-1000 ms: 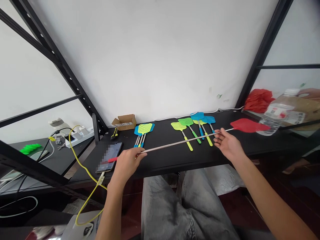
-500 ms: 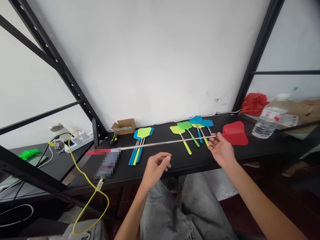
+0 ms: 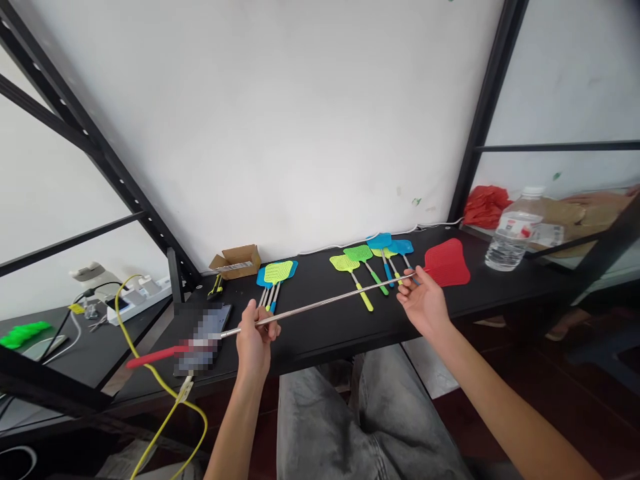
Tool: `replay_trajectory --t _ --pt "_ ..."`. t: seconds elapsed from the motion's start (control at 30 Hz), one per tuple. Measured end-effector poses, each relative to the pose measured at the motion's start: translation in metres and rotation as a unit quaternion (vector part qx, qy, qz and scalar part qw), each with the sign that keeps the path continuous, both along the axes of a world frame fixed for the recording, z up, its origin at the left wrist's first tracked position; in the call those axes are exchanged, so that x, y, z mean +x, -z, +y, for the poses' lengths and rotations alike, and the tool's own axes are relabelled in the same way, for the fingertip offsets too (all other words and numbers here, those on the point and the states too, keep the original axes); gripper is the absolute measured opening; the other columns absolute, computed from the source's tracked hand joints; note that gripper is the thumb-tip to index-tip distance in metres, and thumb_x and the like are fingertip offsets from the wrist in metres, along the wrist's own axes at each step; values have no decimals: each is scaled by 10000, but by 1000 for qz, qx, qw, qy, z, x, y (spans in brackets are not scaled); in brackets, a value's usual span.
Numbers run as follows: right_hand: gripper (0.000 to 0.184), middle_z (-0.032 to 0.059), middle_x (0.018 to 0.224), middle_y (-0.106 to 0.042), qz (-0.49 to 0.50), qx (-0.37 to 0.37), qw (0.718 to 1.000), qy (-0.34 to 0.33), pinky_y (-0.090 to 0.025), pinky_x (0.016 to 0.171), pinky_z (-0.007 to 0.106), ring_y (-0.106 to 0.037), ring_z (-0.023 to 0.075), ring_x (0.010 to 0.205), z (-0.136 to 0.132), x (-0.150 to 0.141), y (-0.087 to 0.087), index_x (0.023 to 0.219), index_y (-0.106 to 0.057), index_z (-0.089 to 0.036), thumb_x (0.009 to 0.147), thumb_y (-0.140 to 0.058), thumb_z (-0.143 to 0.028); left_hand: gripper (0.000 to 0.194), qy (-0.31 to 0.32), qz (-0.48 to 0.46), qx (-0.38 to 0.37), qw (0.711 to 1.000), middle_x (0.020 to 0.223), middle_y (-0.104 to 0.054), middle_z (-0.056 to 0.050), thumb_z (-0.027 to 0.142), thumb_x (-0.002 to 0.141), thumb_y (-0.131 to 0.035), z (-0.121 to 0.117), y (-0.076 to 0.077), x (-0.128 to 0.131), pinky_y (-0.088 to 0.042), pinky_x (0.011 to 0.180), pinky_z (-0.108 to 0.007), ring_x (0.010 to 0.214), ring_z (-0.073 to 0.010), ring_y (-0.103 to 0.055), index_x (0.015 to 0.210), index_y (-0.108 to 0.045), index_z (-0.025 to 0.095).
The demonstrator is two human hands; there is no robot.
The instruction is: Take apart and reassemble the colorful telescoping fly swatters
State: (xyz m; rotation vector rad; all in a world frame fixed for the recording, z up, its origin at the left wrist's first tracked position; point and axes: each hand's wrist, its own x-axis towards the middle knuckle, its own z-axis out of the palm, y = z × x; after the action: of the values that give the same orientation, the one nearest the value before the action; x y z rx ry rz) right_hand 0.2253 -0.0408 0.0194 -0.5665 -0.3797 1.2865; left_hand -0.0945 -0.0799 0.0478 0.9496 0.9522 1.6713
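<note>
A red fly swatter with a long, drawn-out metal shaft lies across my view, its red handle to the left and its mesh head to the right. My right hand pinches the shaft close to the head. Further left, my left hand has its fingers around the shaft near the handle end, thumb up. Behind that hand lies a group of blue and yellow fly swatters, their handles partly hidden. Beyond the shaft, several yellow, green and blue fly swatters rest on the black table.
A small open cardboard box and a black-and-yellow cutter stand back left. A blurred phone with a yellow cable lies under the handle. At right are a water bottle and a red plastic bag.
My left hand has moved left and taken hold of the shaft near the handle. The red fly swatter's handle end has come lower and nearer. My right hand keeps its pinch.
</note>
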Motion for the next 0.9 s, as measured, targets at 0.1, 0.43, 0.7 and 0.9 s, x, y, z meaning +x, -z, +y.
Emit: replay_trajectory --t 0.1,0.43,0.7,0.9 --pt "215 -27 633 -470 2 9 1000 -12 -343 431 204 -419 84 530 0 -3 1 754 -656 -171 769 -746 -366 536 -9 2 -2 1000 402 -328 35 467 924 -490 0 0 -1 -348 464 -248 413 -104 -316 489 -307 213" --pt "256 -21 639 -498 -28 20 999 -19 -346 438 214 -426 87 538 -4 -13 3 754 -675 -181 733 -798 -405 518 -22 -28 -9 999 382 -264 59 423 900 -512 6 6 -10 -330 454 -254 382 -95 -269 482 -287 215" --pt "304 -18 638 -509 -60 32 998 -18 -346 443 220 -439 90 537 -8 -23 1 805 -696 -189 724 -799 -464 510 -38 -35 -4 999 403 -237 62 380 891 -516 7 7 -18 -338 460 -257 388 -93 -268 498 -238 213" --pt "372 -50 621 -447 -28 69 997 -3 -358 442 234 -415 88 489 -7 -20 -3 931 -675 -234 757 -732 -558 503 -56 -25 -7 998 398 -239 56 387 904 -484 6 4 -29 -343 456 -252 391 -99 -277 503 -239 210"
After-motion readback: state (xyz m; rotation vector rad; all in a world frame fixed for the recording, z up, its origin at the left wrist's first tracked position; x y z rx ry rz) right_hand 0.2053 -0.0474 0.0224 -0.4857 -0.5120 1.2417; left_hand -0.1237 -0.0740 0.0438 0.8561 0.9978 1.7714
